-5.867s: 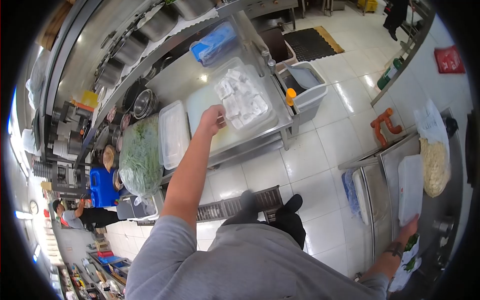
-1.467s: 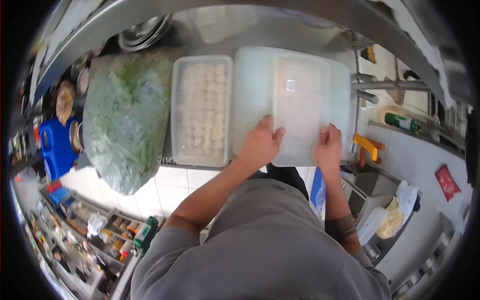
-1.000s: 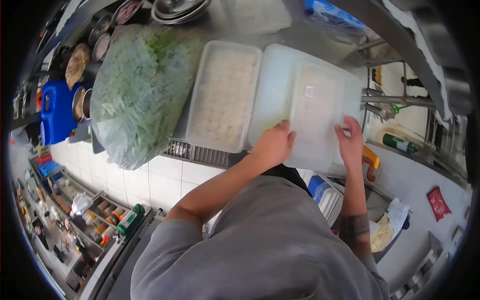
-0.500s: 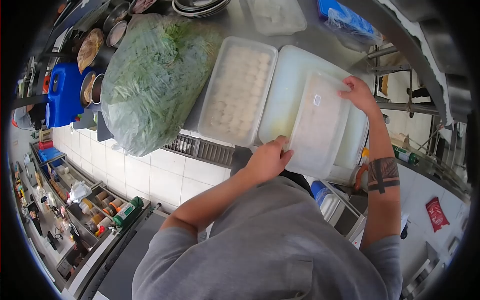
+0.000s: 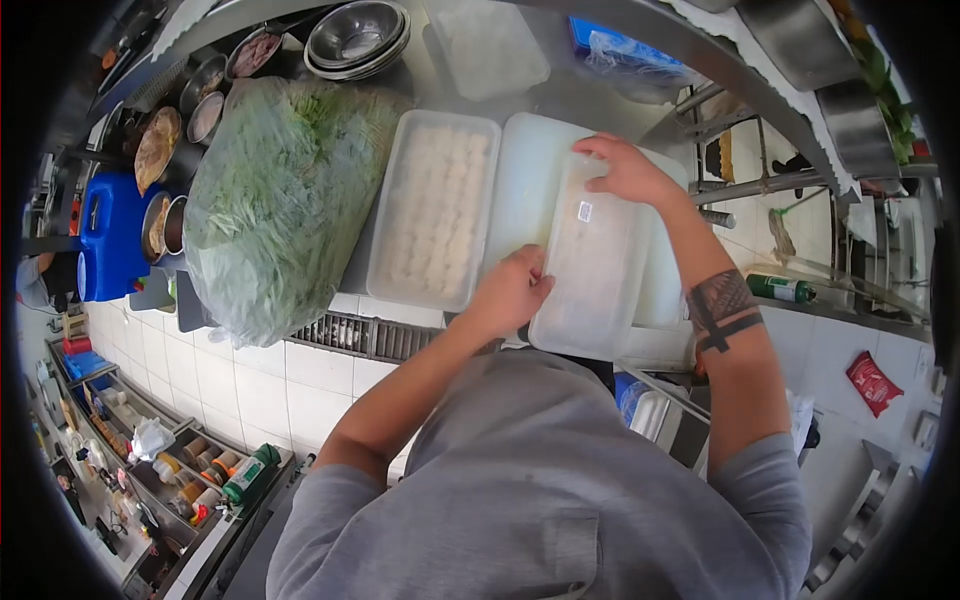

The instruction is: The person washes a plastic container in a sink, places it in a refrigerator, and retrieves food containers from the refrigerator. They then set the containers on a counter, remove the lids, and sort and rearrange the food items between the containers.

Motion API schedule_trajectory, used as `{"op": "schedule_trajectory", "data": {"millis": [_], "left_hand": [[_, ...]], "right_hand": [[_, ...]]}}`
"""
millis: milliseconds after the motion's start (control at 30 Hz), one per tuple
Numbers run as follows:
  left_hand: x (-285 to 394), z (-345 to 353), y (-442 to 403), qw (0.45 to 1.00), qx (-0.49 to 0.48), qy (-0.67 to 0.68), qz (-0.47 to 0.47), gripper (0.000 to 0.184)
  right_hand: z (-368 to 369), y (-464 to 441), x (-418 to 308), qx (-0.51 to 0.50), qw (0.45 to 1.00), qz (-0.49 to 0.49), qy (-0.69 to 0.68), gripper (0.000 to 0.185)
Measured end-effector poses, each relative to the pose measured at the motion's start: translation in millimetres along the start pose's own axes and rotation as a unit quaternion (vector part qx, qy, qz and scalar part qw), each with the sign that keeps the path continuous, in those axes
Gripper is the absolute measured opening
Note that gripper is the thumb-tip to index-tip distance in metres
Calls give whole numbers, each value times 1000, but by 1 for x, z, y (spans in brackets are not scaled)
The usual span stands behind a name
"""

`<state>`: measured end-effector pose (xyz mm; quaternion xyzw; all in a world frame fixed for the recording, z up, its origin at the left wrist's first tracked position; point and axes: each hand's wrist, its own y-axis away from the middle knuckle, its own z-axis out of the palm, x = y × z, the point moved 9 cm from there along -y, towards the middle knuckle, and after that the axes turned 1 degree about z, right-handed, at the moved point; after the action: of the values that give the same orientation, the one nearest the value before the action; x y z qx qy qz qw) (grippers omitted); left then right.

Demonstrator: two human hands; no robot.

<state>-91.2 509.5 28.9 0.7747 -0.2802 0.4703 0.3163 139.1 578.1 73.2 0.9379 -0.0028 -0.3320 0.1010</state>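
A translucent plastic container (image 5: 590,270) with a small white label lies lengthwise on a pale cutting board (image 5: 525,150). Something pinkish shows faintly through it. My right hand (image 5: 630,170) grips its far end, fingers and thumb bent over the edge near the far left corner. At its left long side, my left hand (image 5: 512,292) has curled fingers and the thumb against the rim. To the left stands a second translucent container (image 5: 483,210), holding rows of round whitish pieces. What lies under my fingers is hidden.
A big clear bag of leafy greens (image 5: 280,200) fills the counter's left part. Stacked metal bowls (image 5: 358,40) and another translucent container (image 5: 490,50) stand farther back. A blue jerrycan (image 5: 115,235) is at far left. A metal rail (image 5: 760,185) runs at right.
My right hand has shifted left across the container's far end, from its right corner toward the left one. The container sits straighter. My left hand stays at its side; the view has moved.
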Motion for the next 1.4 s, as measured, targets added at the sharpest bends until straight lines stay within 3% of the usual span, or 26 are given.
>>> {"op": "schedule_trajectory", "data": {"millis": [67, 100, 167, 233, 267, 333, 467, 533, 567, 633, 667, 733, 833, 967, 1067, 1100, 1167, 1233, 1300, 1333, 1400], "left_hand": [[7, -6, -21, 999, 41, 14, 29, 23], [3, -6, -34, 999, 42, 28, -6, 30], [5, -10, -60, 988, 103, 115, 9, 51], [-3, -2, -95, 929, 110, 352, 23, 77], [-4, -2, -116, 929, 111, 352, 23, 77], [-2, 13, -147, 792, 44, 608, 36, 93], [-10, 27, -162, 808, 0, 589, -6, 100], [-6, 29, -162, 871, -13, 490, 28, 103], [-7, 29, -160, 872, -15, 489, 27, 103], [-3, 25, -155, 879, -7, 475, 44, 83], [-1, 26, -154, 879, -7, 475, 45, 83], [-3, 17, -152, 950, 69, 301, 49, 55], [-9, 9, -159, 959, 98, 248, 94, 46], [-7, -5, -173, 968, 91, 213, 101, 46], [-12, -6, -182, 967, 69, 228, 96, 48], [-13, -12, -181, 977, 88, 171, 88, 48], [-5, -21, -173, 985, 100, 110, 88, 48], [41, -38, -120, 945, 215, -119, 215, 48], [69, -6, -79, 916, 81, -234, 316, 44], [72, 0, -60, 913, 73, -236, 324, 44], [65, 39, -29, 856, -68, -362, 363, 40]], "right_hand": [[6, -14, -8, -18, 999, 11, 28, 53], [8, -19, -9, -39, 997, 21, 56, 50], [7, -34, 0, -46, 996, 4, 73, 49], [17, -29, 5, -62, 995, -7, 83, 47], [12, -33, 0, -73, 993, 2, 97, 48], [11, -36, 0, -86, 990, 15, 110, 49], [15, -34, 3, -126, 989, 38, 69, 48], [14, -33, -1, -133, 988, 37, 67, 48], [13, -32, -5, -125, 989, 16, 80, 47], [3, -28, -15, -116, 989, -5, 93, 46], [-9, -22, -28, -106, 992, -6, 68, 44], [-32, -10, -50, -124, 992, -10, 5, 37], [-65, 26, -73, -165, 971, -1, -174, 27], [-141, 99, -99, -9, 993, 21, -112, 28], [-197, 194, -82, 172, 970, 165, -37, 27], [-212, 235, -70, 216, 952, 212, -31, 26], [-233, 321, -54, 351, 893, 281, 18, 25], [-219, 392, -45, 494, 807, 324, 0, 27], [-163, 435, -23, 604, 734, 294, -97, 28], [-126, 441, -16, 644, 683, 316, -135, 29], [-46, 440, 17, 677, 629, 284, -254, 29]]}}
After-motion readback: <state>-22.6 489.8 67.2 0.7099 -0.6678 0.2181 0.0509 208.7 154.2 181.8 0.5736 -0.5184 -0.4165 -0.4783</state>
